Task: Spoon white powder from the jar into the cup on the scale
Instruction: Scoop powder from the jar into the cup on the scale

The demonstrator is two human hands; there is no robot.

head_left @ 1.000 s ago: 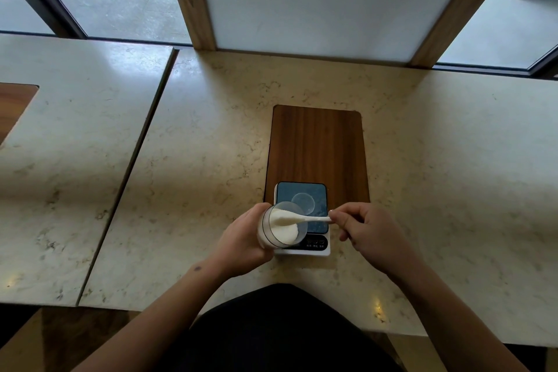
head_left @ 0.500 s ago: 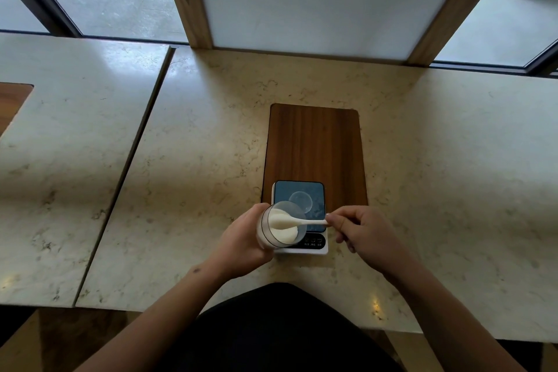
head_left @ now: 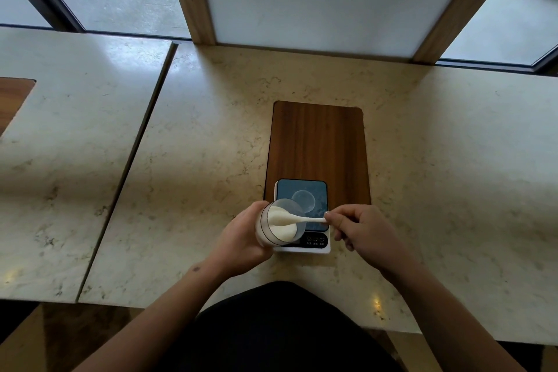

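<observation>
My left hand (head_left: 243,240) grips a clear jar (head_left: 279,228) tilted toward the right, with white powder (head_left: 283,231) inside. My right hand (head_left: 367,232) pinches the handle of a white spoon (head_left: 302,219), whose bowl sits inside the jar's mouth, heaped with powder. Just behind the jar, a small clear cup (head_left: 303,201) stands on the dark plate of a white scale (head_left: 317,246). The jar hides the scale's left front corner.
The scale rests on the near end of a wooden board (head_left: 317,142) set on a marble counter (head_left: 196,160). A seam (head_left: 133,160) divides this counter from another slab on the left. Window frames and a wooden post stand at the back.
The spoon's bowl has stayed inside the jar, shifting only slightly. Both hands hold nearly the same places; the view has drifted a little.
</observation>
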